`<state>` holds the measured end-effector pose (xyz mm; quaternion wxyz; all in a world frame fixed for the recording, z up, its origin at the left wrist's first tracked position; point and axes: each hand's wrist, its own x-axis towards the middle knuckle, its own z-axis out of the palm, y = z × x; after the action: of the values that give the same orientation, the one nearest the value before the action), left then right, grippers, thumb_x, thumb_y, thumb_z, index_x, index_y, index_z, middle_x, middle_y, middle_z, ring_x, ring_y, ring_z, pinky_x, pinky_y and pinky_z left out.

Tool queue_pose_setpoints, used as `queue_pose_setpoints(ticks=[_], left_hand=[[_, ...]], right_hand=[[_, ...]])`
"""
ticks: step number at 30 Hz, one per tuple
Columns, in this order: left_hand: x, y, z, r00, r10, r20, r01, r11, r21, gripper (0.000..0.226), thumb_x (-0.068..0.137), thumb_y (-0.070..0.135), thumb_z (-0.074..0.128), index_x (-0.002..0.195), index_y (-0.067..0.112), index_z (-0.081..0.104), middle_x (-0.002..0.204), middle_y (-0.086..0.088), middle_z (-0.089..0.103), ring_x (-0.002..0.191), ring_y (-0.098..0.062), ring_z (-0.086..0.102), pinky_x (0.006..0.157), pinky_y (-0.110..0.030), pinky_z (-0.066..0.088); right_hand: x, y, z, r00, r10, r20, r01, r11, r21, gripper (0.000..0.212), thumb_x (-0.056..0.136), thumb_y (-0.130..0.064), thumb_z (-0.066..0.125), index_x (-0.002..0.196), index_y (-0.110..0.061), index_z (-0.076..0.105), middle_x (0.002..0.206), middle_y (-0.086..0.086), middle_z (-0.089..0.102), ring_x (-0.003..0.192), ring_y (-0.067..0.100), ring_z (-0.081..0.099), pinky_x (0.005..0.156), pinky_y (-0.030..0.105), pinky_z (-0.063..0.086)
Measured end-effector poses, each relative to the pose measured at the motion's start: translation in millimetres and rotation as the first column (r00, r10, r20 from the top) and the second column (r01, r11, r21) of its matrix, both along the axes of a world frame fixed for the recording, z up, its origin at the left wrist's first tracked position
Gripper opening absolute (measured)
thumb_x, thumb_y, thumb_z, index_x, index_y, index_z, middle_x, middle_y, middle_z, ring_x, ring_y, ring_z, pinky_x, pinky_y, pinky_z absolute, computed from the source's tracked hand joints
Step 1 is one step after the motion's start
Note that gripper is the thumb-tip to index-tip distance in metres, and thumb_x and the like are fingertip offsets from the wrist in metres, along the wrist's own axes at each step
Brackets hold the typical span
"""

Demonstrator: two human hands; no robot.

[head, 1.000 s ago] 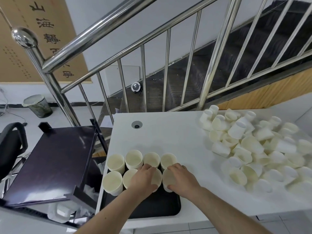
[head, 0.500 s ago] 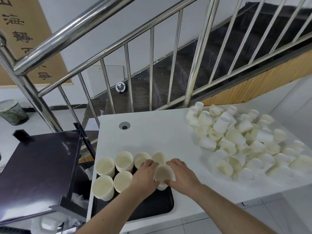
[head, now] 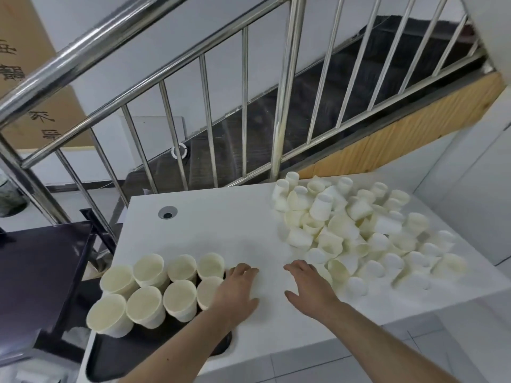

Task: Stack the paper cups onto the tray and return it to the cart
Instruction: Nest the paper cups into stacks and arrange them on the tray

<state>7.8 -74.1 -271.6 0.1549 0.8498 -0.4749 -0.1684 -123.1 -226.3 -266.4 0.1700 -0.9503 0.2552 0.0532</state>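
Observation:
A black tray [head: 138, 357] lies at the near left of the white table [head: 229, 230]. Several upright paper cups [head: 149, 272] stand on it in two rows. A large heap of loose paper cups [head: 356, 230] covers the table's right side. My left hand [head: 237, 291] is flat over the table just right of the tray's cups, fingers spread, holding nothing. My right hand [head: 309, 288] hovers open beside the near edge of the heap, empty too.
A dark cart [head: 41, 275] stands left of the table, its top shelf level with the tray. A steel stair railing [head: 287, 87] rises right behind the table. A round cable hole [head: 167, 212] sits in the table's far left.
Both hands let go of the cup they were setting on the tray and moved right, toward the heap. The camera has swung to the right.

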Motion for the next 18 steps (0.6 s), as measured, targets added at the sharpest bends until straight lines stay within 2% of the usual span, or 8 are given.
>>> queue_pose_setpoints(ticks=[8, 14, 18], left_hand=[[-64.0, -57.1, -6.3, 0.998, 0.066, -0.016, -0.065, 0.997, 0.036, 0.065, 0.088, 0.029, 0.060, 0.145, 0.021, 0.031, 0.146, 0.005, 0.031, 0.134, -0.015, 0.030, 0.103, -0.029, 0.039], [-85.9, -94.6, -8.6, 0.999, 0.049, -0.004, -0.049, 0.996, 0.073, 0.068, 0.087, 0.032, 0.061, 0.146, 0.021, 0.029, 0.146, 0.005, 0.030, 0.134, -0.015, 0.030, 0.101, -0.031, 0.042], [-86.7, -122.2, -12.2, 1.000, 0.025, 0.007, -0.025, 0.997, 0.072, 0.068, 0.085, 0.035, 0.062, 0.144, 0.023, 0.030, 0.145, 0.006, 0.031, 0.132, -0.015, 0.032, 0.098, -0.030, 0.045]], right_hand=[[-54.5, -73.3, -5.2, 0.995, 0.030, -0.093, -0.031, 0.999, -0.009, 0.065, 0.091, -0.028, 0.059, 0.148, -0.022, 0.029, 0.150, -0.004, 0.026, 0.136, 0.018, 0.029, 0.096, 0.033, 0.047], [-77.1, -112.0, -11.8, 0.994, 0.041, -0.105, -0.041, 0.999, 0.001, 0.062, 0.090, -0.026, 0.060, 0.145, -0.023, 0.032, 0.145, -0.004, 0.029, 0.130, 0.018, 0.035, 0.092, 0.028, 0.049], [-76.7, -130.3, -14.4, 0.996, 0.021, -0.092, -0.020, 1.000, 0.010, 0.060, 0.090, -0.026, 0.060, 0.144, -0.021, 0.034, 0.144, -0.004, 0.030, 0.130, 0.018, 0.035, 0.093, 0.030, 0.049]])
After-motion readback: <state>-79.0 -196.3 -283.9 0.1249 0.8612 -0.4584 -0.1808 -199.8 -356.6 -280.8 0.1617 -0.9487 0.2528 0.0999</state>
